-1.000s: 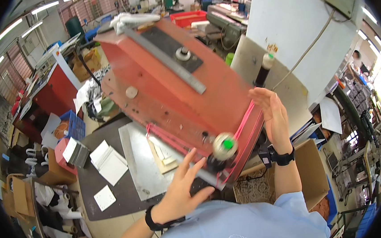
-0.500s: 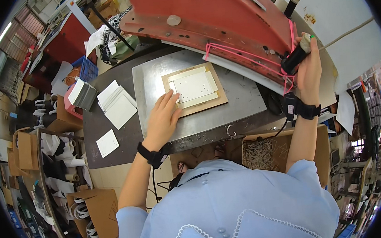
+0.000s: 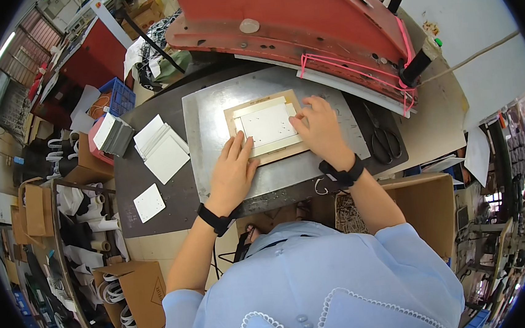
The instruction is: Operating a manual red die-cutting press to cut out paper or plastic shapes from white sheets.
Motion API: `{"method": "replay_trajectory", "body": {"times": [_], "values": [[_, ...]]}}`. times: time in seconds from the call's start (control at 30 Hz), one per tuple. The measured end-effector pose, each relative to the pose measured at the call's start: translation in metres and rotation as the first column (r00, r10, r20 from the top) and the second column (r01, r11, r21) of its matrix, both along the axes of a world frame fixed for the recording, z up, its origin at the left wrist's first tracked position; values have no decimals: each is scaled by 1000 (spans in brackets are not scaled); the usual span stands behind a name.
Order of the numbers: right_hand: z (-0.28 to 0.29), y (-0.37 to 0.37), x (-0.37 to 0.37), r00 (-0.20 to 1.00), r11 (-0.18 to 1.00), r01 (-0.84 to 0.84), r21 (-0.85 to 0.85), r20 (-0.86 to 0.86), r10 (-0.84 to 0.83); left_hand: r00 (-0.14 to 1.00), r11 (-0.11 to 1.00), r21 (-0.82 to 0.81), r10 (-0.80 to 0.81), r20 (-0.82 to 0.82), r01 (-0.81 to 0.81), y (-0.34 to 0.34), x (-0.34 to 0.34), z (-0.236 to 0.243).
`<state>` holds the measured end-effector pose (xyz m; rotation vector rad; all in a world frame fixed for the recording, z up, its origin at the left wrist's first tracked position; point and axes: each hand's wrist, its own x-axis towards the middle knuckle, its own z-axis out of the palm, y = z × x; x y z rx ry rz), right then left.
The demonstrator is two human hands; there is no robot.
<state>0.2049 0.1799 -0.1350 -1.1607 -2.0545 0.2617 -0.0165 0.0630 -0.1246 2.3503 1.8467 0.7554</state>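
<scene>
A white card with small holes point(image 3: 264, 124) lies in a cream frame on a tan board point(image 3: 231, 113), on a grey metal plate point(image 3: 204, 131). My left hand point(image 3: 229, 176) is open, with fingertips touching the board's lower left part at the card. My right hand point(image 3: 321, 131) is at the frame's right side, thumb and index finger apart and lightly bent at the card's edge. Stacked white sheets point(image 3: 166, 156) and a separate punched square point(image 3: 149, 202) lie on the dark table to the left.
A red machine arm point(image 3: 275, 15) with pink cord and a black handle point(image 3: 420, 62) stands over the back right. Black scissors point(image 3: 384, 141) lie right of the plate. A grey block point(image 3: 112, 136) sits at the left, a cardboard box point(image 3: 420, 207) below the table at right.
My right hand has left the black handle and moved down and left onto the framed card. The red arm was swung aside to the upper right. My left hand stays at the board.
</scene>
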Motion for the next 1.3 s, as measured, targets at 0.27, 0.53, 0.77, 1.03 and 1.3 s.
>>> {"method": "replay_trajectory", "body": {"times": [0.27, 0.53, 0.77, 1.03, 1.3], "values": [[-9, -10, -32, 979, 975, 0, -223, -197, -45, 1000, 1000, 21, -20, -22, 20, 0, -2, -2], [-8, -13, -11, 994, 977, 107, -183, 22, -105, 999, 999, 38, -31, -18, 31, -2, -2, -5], [-14, -21, -21, 918, 900, -29, -434, -367, -148, 999, 999, 26, -39, -27, 40, -1, -2, -4], [26, -33, -43, 741, 842, -337, -422, -671, -40, 991, 1000, 30, -12, 136, 8, -3, -4, -4], [43, -70, -35, 856, 928, -316, -196, -481, 190, 769, 996, -70, 6, 639, 50, 11, -22, 39]]}}
